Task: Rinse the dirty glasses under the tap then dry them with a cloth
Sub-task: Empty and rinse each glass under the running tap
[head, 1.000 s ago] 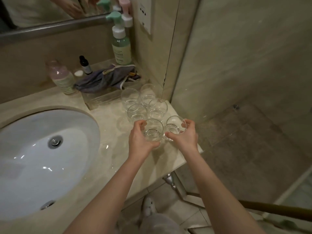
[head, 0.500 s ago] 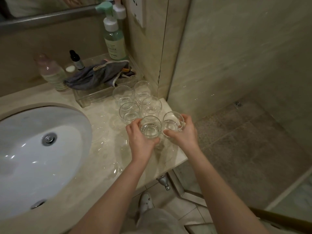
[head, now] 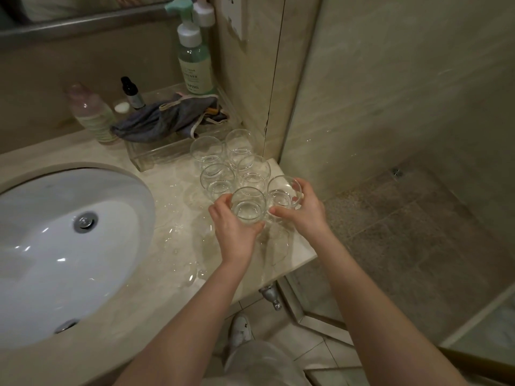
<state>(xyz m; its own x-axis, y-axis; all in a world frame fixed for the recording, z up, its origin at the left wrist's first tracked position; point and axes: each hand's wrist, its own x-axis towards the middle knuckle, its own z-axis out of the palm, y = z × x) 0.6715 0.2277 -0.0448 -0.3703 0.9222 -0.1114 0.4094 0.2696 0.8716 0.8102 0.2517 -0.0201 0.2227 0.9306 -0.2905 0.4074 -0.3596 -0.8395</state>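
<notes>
Several clear round glasses stand clustered on the wet marble counter point(head: 178, 224) right of the sink. My left hand point(head: 234, 232) grips the nearest glass point(head: 248, 204), fingers wrapped round its left side. My right hand point(head: 303, 213) grips the glass beside it point(head: 284, 192) at the counter's right edge. Behind them stand more glasses, one at the back left point(head: 207, 151), one in the middle point(head: 217, 179). A grey cloth point(head: 164, 121) lies over a clear tray at the back. The tap is out of view.
The white sink basin point(head: 55, 246) with its drain fills the left. A green pump bottle point(head: 195, 59), a small dark dropper bottle point(head: 131, 93) and a pinkish bottle point(head: 89, 115) stand at the back. The counter ends just right of my right hand, with tiled floor point(head: 404, 232) below.
Both hands have kept hold of the two front glasses. The view has shifted slightly; the glasses stay on the counter in about the same place.
</notes>
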